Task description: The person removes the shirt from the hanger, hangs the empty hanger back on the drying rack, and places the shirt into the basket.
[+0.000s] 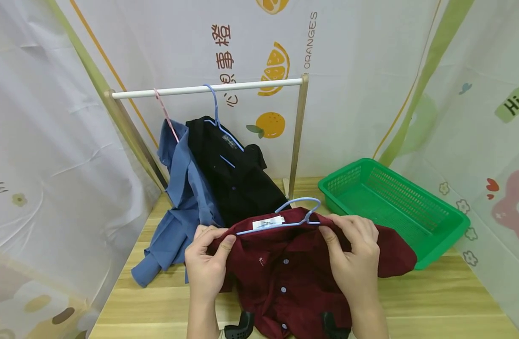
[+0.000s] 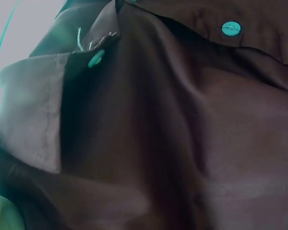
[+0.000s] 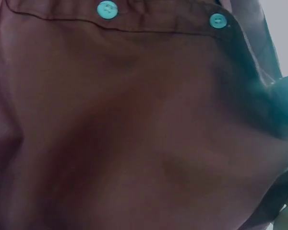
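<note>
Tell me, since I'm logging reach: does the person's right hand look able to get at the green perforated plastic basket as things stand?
Probably not: the right hand pinches the dark red buttoned cloth shirt, whose sleeve overlaps the basket in the head view. Freed, it likely could.

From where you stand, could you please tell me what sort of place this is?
Probably a curtained nook for hanging clothes, judging by the garment rack, the maroon button-up shirt and the printed curtains.
</note>
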Demonstrator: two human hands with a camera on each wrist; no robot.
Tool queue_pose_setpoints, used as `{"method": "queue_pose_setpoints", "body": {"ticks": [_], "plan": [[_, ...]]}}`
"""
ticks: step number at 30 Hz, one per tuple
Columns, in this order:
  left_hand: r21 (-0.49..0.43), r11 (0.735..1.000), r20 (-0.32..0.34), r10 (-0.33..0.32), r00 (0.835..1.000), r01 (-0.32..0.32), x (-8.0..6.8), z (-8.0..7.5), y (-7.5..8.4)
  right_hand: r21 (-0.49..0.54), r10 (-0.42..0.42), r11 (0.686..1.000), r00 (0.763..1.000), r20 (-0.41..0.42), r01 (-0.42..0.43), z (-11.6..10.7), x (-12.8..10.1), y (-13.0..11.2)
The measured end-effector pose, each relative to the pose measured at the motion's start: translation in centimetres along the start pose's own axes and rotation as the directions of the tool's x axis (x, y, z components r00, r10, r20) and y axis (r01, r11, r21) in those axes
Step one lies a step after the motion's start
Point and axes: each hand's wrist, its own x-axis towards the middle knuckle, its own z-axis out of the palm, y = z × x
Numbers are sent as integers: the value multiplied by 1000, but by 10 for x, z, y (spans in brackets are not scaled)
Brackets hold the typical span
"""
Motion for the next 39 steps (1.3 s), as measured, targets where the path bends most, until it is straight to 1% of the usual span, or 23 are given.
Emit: {"method": "queue_pose_setpoints", "body": {"ticks": [3,4,7,11,14,16,18,21,23,26,28,31,32,33,34,35,36,37,38,39], "plan": [[-102,993,-1,-51,999,50,-1,0,0,-1,-8,1000,1000,22,8,-1,0,-3],[-135,988,-2,-70,998,69,-2,0,0,1,-10,1000,999,32,10,-1,0,-3],[-229,968,-15,-104,994,98,-2,1,0,1,-13,1000,999,48,13,0,-1,-5],[-323,940,-8,-122,993,113,-3,2,-1,-2,-3,1000,999,46,3,0,-3,-6],[-396,910,13,-128,992,122,-3,3,-2,2,0,1000,999,33,0,0,-4,-5],[-413,899,25,-149,989,146,-3,3,-1,9,-4,1000,1000,21,3,-1,-4,-4],[-443,883,34,-155,987,154,-3,4,0,26,-11,1000,1000,4,11,-1,-4,-3],[-462,865,57,-192,980,196,-3,5,1,54,-14,998,999,-32,15,-1,-5,-3],[-467,854,77,-222,972,232,-2,5,3,74,-6,997,999,-54,10,-1,-5,-3],[-459,840,101,-274,956,289,-2,6,5,93,7,996,997,-79,0,-1,-6,-3],[-443,839,102,-304,947,317,-1,6,6,103,14,995,997,-82,-6,-1,-6,-3],[-426,842,92,-325,941,332,-1,5,8,110,19,994,997,-76,-11,-1,-6,-3],[-416,847,85,-325,942,330,-1,5,8,111,21,994,997,-74,-13,-1,-6,-3],[-391,864,78,-311,947,316,-2,5,8,111,25,994,997,-70,-17,-1,-6,-3],[-352,891,71,-280,957,287,-2,4,8,113,31,993,997,-66,-24,-1,-7,-3],[-282,929,62,-231,971,239,-2,4,8,116,37,993,997,-63,-30,-1,-7,-2],[-185,966,56,-171,984,179,-3,5,9,119,40,992,997,-60,-33,-1,-7,-2],[-75,992,55,-96,994,100,-3,5,10,120,41,992,998,-55,-35,-1,-8,-3],[41,999,62,-14,998,12,-3,7,11,120,39,992,998,-52,-33,0,-8,-3],[152,986,76,61,995,-72,-3,9,13,118,33,993,998,-47,-28,1,-8,-4]]}}
